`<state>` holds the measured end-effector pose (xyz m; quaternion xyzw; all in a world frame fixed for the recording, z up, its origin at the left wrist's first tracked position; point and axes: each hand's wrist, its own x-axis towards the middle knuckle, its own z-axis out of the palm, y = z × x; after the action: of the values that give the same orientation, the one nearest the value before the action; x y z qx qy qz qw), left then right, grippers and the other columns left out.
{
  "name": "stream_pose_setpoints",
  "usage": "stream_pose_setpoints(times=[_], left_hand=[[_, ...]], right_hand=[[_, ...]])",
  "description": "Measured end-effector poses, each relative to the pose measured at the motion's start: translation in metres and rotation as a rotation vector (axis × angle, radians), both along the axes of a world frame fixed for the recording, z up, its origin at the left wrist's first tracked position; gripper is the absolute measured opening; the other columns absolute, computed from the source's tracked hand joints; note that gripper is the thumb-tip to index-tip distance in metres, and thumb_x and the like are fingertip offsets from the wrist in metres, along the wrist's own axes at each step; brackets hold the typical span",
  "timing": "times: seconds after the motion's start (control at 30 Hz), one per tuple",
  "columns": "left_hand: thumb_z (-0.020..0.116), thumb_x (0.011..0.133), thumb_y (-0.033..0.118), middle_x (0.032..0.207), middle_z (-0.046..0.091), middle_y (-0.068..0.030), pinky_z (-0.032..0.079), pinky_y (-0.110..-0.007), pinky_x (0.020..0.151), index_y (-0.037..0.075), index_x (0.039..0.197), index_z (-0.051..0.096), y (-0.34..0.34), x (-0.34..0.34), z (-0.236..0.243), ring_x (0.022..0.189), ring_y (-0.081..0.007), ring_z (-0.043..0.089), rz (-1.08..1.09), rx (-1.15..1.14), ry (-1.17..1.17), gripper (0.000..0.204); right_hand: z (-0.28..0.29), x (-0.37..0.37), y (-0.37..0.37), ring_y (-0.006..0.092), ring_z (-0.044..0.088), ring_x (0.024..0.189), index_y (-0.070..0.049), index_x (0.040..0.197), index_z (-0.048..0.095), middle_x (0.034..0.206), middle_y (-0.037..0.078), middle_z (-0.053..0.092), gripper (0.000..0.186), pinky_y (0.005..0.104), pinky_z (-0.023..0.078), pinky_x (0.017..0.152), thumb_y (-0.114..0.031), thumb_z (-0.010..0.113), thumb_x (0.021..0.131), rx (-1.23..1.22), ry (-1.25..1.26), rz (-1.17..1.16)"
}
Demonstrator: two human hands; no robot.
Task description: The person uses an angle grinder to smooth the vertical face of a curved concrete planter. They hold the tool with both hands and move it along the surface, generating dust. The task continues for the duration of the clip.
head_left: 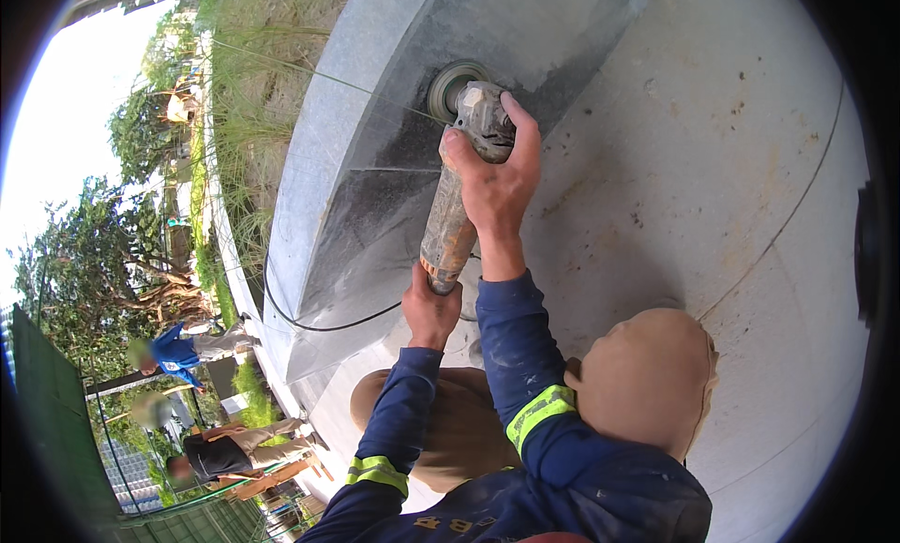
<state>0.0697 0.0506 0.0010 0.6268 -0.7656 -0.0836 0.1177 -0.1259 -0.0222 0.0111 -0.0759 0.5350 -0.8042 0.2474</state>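
Both my hands hold a worn, dusty angle grinder (448, 226) against the dark grey side face of a curved concrete ledge (323, 130). At its front end, a round grinding disc (453, 83) appears to touch the face. My right hand (502, 182) is wrapped over the grinder's head, thumb on one side and fingers on the other. Lower down, my left hand (432, 310) grips the rear end of the body. A black cable (347, 328) loops from near that end to the ledge.
Smooth concrete ground (712, 196) with brown stains and a thin crack lies to the right. Long grass (258, 83) grows behind the ledge, some blades hanging over it. Two people, one in a blue top (175, 354) and one in a black top (214, 456), are farther off at left.
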Motion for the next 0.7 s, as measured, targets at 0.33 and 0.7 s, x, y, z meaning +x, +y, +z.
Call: stream_pose_setpoints(times=[0.33,0.7], left_hand=[[0.073,0.070,0.013,0.085,0.070,-0.0227,0.054,-0.049,0.066,0.007,0.112,0.058,0.001,0.001,0.003,0.079,-0.0454,0.067,-0.018,0.002,0.002,0.045],[0.072,0.070,0.013,0.083,0.070,-0.0220,0.054,-0.050,0.065,0.007,0.110,0.058,-0.003,0.003,0.004,0.077,-0.0450,0.067,0.005,-0.028,0.023,0.043]], right_hand=[[0.000,0.003,0.000,0.0318,0.058,0.111,-0.002,0.133,0.052,0.123,0.017,0.052,0.068,0.0431,0.050,0.094,-0.021,0.083,0.076,0.022,-0.006,-0.029],[0.004,0.004,0.000,0.0315,0.056,0.113,-0.002,0.134,0.051,0.124,0.018,0.051,0.067,0.0429,0.049,0.095,-0.019,0.082,0.077,-0.058,-0.021,-0.004]])
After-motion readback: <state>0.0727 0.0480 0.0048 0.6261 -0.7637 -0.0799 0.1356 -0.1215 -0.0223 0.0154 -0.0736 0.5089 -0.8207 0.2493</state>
